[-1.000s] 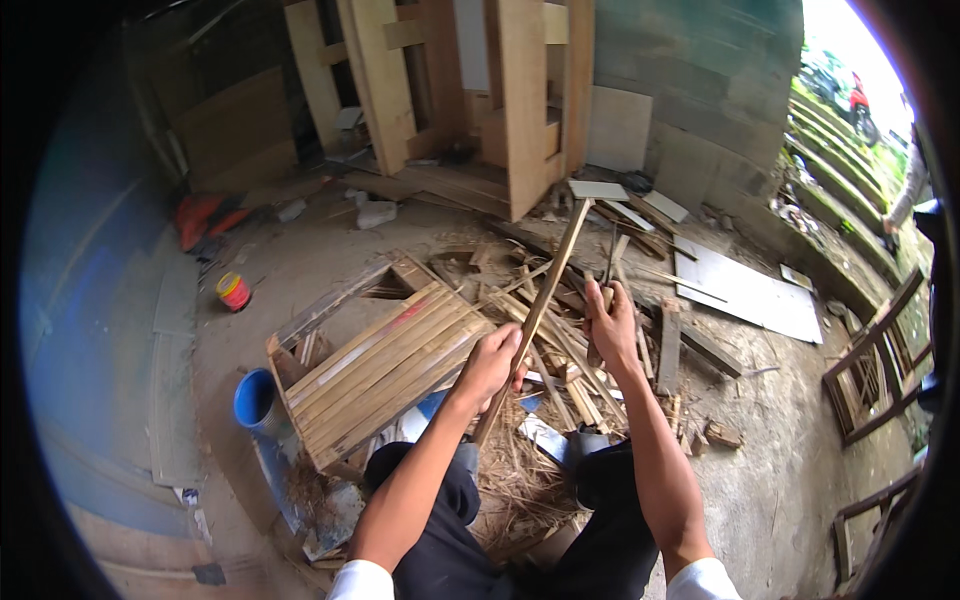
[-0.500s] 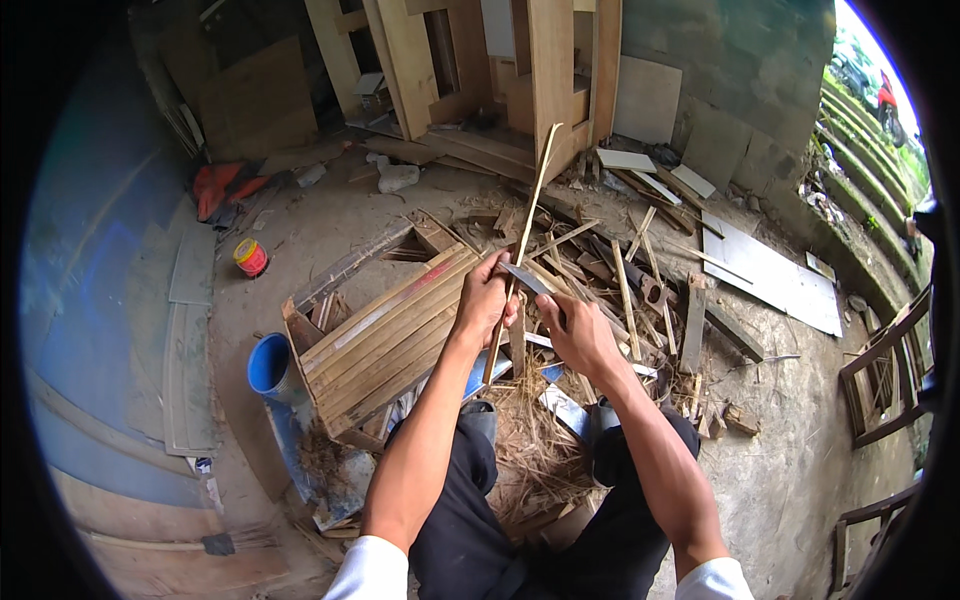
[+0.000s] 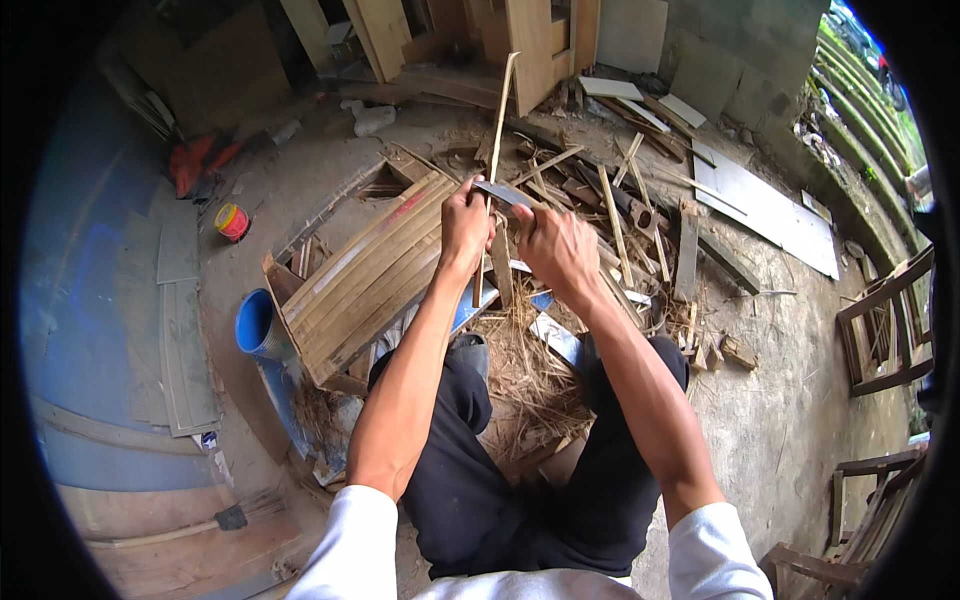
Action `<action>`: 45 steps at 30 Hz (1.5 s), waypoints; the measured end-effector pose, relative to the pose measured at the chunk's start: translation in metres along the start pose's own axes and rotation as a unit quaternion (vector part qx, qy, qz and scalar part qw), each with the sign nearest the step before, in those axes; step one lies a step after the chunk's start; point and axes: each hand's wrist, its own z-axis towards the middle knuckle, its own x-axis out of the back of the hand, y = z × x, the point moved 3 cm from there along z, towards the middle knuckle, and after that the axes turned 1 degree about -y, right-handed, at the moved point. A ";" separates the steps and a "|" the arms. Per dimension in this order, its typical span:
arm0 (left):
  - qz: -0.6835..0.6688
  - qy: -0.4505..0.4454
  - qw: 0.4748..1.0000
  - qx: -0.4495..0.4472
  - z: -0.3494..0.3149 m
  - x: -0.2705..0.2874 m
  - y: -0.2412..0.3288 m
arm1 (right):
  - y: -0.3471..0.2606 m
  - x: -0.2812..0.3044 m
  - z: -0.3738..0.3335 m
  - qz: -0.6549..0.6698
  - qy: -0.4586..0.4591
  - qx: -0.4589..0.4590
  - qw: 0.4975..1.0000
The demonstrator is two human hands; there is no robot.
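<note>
My left hand [image 3: 464,232] is closed around a thin, pale wooden strip [image 3: 499,120] that stands nearly upright, its top bent over. The strip's darker lower end sticks out below the fist. In my right hand [image 3: 558,248] is a knife [image 3: 505,194], its grey blade pointing left and lying against the strip just by my left fingers. The knife's handle is hidden inside my fist. Beneath my hands, shavings [image 3: 525,370] cover the floor between my shoes.
A slatted wooden panel [image 3: 375,260] lies left of my hands, beside a blue bucket [image 3: 257,322]. A heap of scrap wood [image 3: 625,215] spreads to the right, with a white board [image 3: 765,210] beyond. A small red and yellow tub [image 3: 232,222] stands far left. Wooden frames [image 3: 885,320] stand at the right edge.
The view has tilted, so the hands and floor things sit higher in the picture. Both hands keep their holds, and the blade stays against the strip.
</note>
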 end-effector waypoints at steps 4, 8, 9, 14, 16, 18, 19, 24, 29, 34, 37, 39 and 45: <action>0.115 -0.019 0.993 -0.035 -0.028 -0.015 -0.001 | 0.025 -0.004 0.015 0.033 -0.026 -0.113 0.993; 0.078 -0.051 0.993 0.068 -0.051 -0.036 -0.019 | 0.054 0.009 0.034 -0.048 0.029 -0.106 0.993; 0.023 -0.067 0.995 0.067 -0.051 -0.037 -0.020 | 0.063 0.009 0.036 -0.017 -0.026 -0.138 0.990; 0.041 -0.116 0.988 0.087 -0.042 -0.026 -0.024 | 0.066 0.014 0.031 0.016 -0.046 -0.087 0.995; 0.158 -0.107 0.979 0.070 -0.039 -0.022 -0.025 | 0.062 0.013 0.023 0.031 -0.085 -0.076 0.993; 0.291 -0.049 0.950 -0.098 -0.037 -0.020 -0.017 | 0.055 0.013 0.017 0.009 -0.081 0.005 0.997; 0.311 -0.043 0.934 -0.170 -0.039 -0.020 -0.014 | 0.053 0.014 0.014 -0.001 -0.050 0.017 0.999; 0.372 -0.053 0.906 -0.196 -0.046 -0.020 -0.004 | 0.050 0.010 0.008 -0.030 -0.041 0.019 0.999; 0.403 -0.010 0.890 -0.215 -0.062 -0.021 0.012 | 0.043 0.004 0.012 -0.031 0.051 0.036 0.998; 0.439 -0.016 0.889 -0.129 -0.085 -0.010 0.002 | 0.047 -0.021 0.011 -0.054 0.034 0.010 0.998; 0.436 -0.006 0.897 -0.078 -0.097 -0.005 0.000 | 0.052 -0.038 0.018 -0.036 -0.036 0.021 0.998; 0.408 0.012 0.910 -0.073 -0.127 -0.009 -0.003 | 0.073 -0.043 0.025 0.030 -0.143 -0.163 0.976; 0.343 -0.138 0.925 -0.082 -0.222 0.014 -0.014 | 0.201 0.024 0.054 -0.094 -0.098 -0.255 0.957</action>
